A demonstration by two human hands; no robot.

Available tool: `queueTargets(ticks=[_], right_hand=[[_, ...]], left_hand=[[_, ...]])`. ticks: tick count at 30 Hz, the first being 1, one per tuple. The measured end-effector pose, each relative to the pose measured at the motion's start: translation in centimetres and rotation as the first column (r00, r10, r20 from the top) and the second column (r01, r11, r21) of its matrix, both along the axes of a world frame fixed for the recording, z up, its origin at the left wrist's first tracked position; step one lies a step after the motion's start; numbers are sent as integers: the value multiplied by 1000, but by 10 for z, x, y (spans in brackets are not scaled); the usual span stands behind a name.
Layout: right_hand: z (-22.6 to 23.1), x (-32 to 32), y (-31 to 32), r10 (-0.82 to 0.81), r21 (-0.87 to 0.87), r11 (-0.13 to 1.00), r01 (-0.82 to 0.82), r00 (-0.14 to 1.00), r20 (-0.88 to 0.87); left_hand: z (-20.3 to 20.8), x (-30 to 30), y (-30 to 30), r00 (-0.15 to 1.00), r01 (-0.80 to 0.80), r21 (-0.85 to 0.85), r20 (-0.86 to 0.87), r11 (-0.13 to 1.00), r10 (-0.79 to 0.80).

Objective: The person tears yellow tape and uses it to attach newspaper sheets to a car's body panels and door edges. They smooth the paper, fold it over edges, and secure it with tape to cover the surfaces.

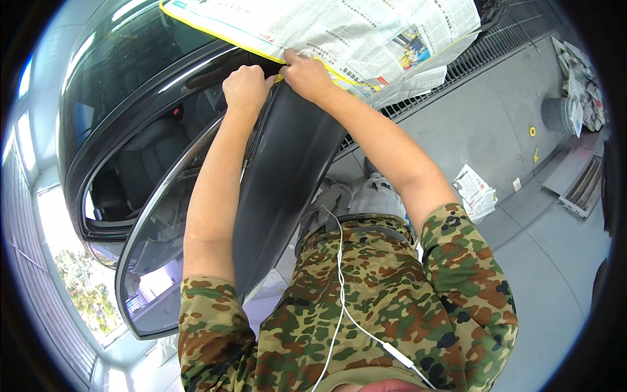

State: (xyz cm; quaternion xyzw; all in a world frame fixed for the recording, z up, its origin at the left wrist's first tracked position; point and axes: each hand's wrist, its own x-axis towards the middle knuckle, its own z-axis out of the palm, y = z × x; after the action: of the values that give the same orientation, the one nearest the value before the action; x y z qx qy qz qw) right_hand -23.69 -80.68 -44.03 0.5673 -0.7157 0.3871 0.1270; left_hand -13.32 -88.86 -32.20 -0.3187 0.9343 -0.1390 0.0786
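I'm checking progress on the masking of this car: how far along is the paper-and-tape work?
Done: newspaper with yellow tape along its edge already covers one panel. In hand: the left hand and right hand press the taped edge by the open dark door. Left: the door and its window remain bare.

- The car door [287, 170] is seen in glossy black.
- The newspaper [339, 32] is white, printed grey, with small colour photos.
- The masking tape [215, 36] along its edge is yellow.
- The shirt [392, 307] is patterned in green, brown and black camouflage.
- The earphone cable [343, 294] is white.
- The floor [496, 137] is grey.
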Motion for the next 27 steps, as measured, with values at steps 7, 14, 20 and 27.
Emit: queueTargets(ticks=[7, 14, 20, 27], right_hand=[[-5, 1, -3, -5, -29, 1000, 5, 1000, -18], [-2, 5, -1, -1, -14, 1000, 2, 999, 40], [-4, 8, -1, -2, -15, 1000, 3, 998, 68], [-4, 8, 15, -86, -5, 996, 89, 977, 195]], left_hand=[[10, 27, 2, 997, 40, -43, -60, 998, -43], [-29, 17, -7, 899, 389, -28, -206, 921, -386], [-40, 11, -14, 927, 326, 6, -197, 945, -319], [-39, 6, -10, 947, 271, 33, -189, 962, -260]])
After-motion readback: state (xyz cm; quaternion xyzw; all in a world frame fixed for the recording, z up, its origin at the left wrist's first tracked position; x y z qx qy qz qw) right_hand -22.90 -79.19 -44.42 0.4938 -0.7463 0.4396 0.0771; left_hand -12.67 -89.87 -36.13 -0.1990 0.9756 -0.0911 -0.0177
